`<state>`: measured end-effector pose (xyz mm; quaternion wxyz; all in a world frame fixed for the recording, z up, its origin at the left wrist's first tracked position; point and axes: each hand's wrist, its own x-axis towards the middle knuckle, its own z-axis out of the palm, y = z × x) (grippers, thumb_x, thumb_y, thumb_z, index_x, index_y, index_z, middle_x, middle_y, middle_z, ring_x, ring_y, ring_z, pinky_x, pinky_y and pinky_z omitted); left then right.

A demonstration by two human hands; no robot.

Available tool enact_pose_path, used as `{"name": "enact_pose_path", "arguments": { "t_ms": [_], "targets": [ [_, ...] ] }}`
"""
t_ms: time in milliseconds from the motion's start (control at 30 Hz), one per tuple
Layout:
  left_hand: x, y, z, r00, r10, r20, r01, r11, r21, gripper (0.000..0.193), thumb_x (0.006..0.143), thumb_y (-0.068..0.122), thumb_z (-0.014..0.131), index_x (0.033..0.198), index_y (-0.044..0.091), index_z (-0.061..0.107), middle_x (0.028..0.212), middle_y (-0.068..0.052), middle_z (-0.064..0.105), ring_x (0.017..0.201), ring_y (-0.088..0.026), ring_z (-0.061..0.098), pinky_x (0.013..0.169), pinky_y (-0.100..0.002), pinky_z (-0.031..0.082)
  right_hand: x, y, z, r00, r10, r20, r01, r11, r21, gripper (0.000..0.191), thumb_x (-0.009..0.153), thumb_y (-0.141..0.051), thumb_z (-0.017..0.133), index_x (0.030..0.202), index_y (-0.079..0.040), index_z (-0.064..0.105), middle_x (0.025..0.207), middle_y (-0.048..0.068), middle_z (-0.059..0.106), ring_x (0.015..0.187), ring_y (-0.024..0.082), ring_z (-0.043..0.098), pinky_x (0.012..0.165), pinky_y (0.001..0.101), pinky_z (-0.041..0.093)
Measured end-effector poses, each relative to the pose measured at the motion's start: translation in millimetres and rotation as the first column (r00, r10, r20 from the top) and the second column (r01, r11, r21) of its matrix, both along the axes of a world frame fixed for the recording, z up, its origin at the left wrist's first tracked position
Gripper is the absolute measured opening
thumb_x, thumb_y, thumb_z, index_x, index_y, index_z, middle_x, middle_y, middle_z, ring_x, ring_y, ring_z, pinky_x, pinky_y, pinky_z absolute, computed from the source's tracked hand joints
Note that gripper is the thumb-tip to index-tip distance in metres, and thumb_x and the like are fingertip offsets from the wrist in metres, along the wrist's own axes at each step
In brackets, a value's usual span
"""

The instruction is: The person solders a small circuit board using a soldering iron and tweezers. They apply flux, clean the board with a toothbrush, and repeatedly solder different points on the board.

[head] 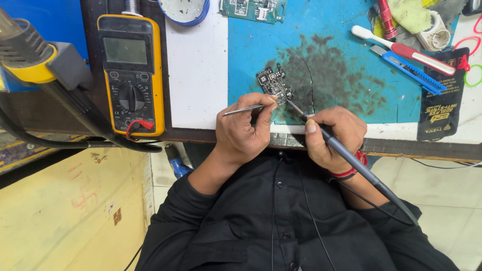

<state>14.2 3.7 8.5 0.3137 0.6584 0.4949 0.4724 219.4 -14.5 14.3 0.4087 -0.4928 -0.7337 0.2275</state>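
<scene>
A small black circuit board point(273, 83) lies on a stained blue work mat point(331, 45) near the desk's front edge. My left hand point(244, 128) is shut on thin metal tweezers point(242, 109), whose tips reach the board's lower right corner. My right hand point(331, 134) grips a grey soldering iron point(351, 158) like a pen. The iron's tip touches the board's lower right edge, right beside the tweezer tips. The iron's cable trails off to the lower right over my black sleeve.
A yellow multimeter point(131, 75) stands at the left, with a hot-air gun nozzle point(30, 55) further left. A green circuit board point(253, 10) lies at the top. A toothbrush point(401, 49), a blue utility knife point(409, 70) and a black pouch point(442, 100) sit at the right.
</scene>
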Motion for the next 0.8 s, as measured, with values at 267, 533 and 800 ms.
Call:
{"name": "enact_pose_path", "arguments": {
  "t_ms": [267, 533, 800],
  "targets": [
    [0.4, -0.4, -0.3, 1.000, 0.000, 0.009, 0.000, 1.000, -0.017, 0.017, 0.101, 0.002, 0.072, 0.111, 0.005, 0.059, 0.102, -0.008, 0.076, 0.086, -0.018, 0.079, 0.073, -0.027, 0.062, 0.9, 0.3, -0.2, 1.000, 0.014, 0.009, -0.014, 1.000, 0.006, 0.009, 0.098, -0.004, 0.069, 0.097, -0.001, 0.060, 0.086, 0.012, 0.070, 0.072, 0.026, 0.068, 0.064, 0.0324, 0.052],
    [0.6, -0.1, -1.2, 1.000, -0.001, 0.015, 0.002, 1.000, -0.020, 0.016, 0.101, 0.002, 0.072, 0.110, 0.005, 0.059, 0.103, -0.008, 0.076, 0.087, -0.018, 0.079, 0.073, -0.026, 0.062, 0.5, 0.5, -0.6, 1.000, 0.009, 0.000, -0.009, 1.000, 0.016, 0.009, 0.097, -0.003, 0.069, 0.096, -0.002, 0.060, 0.085, 0.012, 0.070, 0.071, 0.026, 0.068, 0.063, 0.0324, 0.052],
    [0.8, -0.4, -1.1, 1.000, 0.000, 0.011, 0.000, 1.000, -0.013, 0.016, 0.100, 0.002, 0.072, 0.111, 0.005, 0.060, 0.104, -0.008, 0.076, 0.088, -0.018, 0.079, 0.074, -0.026, 0.062, 0.5, 1.0, -0.9, 1.000, 0.014, 0.007, -0.014, 1.000, 0.015, 0.009, 0.097, -0.003, 0.069, 0.097, -0.002, 0.061, 0.085, 0.012, 0.070, 0.071, 0.026, 0.067, 0.063, 0.0326, 0.051]
  ]
}}
